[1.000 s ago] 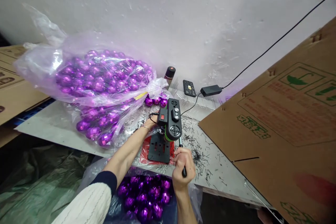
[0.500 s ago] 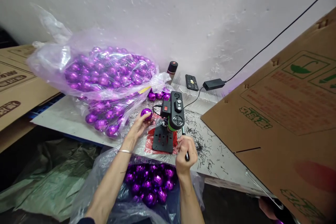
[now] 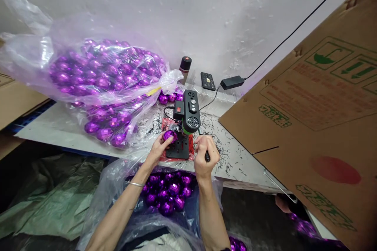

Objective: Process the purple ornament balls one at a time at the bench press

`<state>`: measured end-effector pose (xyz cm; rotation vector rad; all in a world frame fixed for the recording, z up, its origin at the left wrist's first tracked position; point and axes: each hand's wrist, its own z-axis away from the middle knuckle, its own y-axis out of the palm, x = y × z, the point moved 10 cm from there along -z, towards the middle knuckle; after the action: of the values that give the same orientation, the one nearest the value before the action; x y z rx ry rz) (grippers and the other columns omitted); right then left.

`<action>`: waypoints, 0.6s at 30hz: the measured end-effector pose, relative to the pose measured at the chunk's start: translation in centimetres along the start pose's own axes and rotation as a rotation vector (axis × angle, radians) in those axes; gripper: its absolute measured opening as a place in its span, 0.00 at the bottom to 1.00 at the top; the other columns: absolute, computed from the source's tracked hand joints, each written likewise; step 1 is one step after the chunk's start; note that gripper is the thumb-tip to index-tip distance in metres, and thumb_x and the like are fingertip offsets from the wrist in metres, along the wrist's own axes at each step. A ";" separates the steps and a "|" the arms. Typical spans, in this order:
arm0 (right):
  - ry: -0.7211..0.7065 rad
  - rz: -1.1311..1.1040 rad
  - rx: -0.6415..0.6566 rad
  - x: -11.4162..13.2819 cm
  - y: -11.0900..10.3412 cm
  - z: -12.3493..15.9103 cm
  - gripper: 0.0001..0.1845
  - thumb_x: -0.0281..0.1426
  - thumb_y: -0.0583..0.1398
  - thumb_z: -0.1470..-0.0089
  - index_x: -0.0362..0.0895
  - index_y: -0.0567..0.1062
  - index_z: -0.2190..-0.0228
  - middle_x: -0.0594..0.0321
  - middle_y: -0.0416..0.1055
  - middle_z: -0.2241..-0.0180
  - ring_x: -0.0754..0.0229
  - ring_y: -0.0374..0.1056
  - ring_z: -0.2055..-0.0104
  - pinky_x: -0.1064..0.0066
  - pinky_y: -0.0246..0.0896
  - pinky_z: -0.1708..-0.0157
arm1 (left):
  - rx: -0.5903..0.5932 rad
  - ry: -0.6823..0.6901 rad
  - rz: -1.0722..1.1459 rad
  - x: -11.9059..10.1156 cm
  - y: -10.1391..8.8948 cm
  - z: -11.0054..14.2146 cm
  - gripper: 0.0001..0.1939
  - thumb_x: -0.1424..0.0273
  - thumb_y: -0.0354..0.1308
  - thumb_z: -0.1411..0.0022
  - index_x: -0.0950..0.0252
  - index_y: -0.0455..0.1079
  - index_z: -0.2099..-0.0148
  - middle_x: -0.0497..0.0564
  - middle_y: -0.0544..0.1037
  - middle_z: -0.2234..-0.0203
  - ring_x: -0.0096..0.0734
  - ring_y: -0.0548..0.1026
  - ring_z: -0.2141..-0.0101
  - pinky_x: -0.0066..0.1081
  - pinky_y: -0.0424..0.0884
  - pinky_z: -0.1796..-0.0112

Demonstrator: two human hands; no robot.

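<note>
One purple ball [image 3: 170, 136] pinched in L hand [image 3: 156, 151], nr machine [image 3: 192, 110], at base plate [image 3: 180, 150] edge. R hand [image 3: 204, 167] closed on lever handle [image 3: 207, 157]. Prob. positioning step; needs steady L grip.

Silver bangle [image 3: 137, 184] — thin (left wrist [image 3: 142, 175]), pale clothing [image 3: 166, 243]
</note>
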<state>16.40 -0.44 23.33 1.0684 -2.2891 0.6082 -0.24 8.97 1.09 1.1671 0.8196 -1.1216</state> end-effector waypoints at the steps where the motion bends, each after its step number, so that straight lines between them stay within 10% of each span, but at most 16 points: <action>1: 0.004 0.003 0.003 -0.1 0.0 0.1 0.21 0.27 0.52 0.30 0.47 0.65 0.77 0.67 0.65 0.77 0.63 0.66 0.71 0.68 0.60 0.68 | -0.018 0.067 -0.099 -0.5 -0.1 -0.1 0.30 0.55 0.72 0.44 0.63 0.73 0.43 0.56 0.84 0.51 0.43 0.82 0.51 0.41 0.79 0.50; 9: 0.016 0.003 0.017 -0.3 0.0 0.3 0.19 0.27 0.52 0.30 0.47 0.66 0.76 0.67 0.66 0.75 0.63 0.66 0.71 0.68 0.59 0.70 | 0.074 0.546 -0.786 -3.5 2.6 1.2 0.31 0.56 0.72 0.41 0.62 0.73 0.40 0.61 0.81 0.46 0.54 0.79 0.44 0.51 0.73 0.42; 18: -0.020 0.021 0.045 0.0 -0.1 0.4 0.19 0.25 0.52 0.31 0.47 0.67 0.75 0.66 0.69 0.74 0.62 0.68 0.69 0.67 0.62 0.68 | 0.040 0.640 -0.834 -2.6 3.9 0.9 0.32 0.55 0.73 0.41 0.60 0.72 0.38 0.60 0.80 0.44 0.53 0.77 0.43 0.50 0.71 0.41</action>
<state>16.34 -0.75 23.04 1.0772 -2.3161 0.6637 2.73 8.81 4.83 1.2638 1.9034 -1.4331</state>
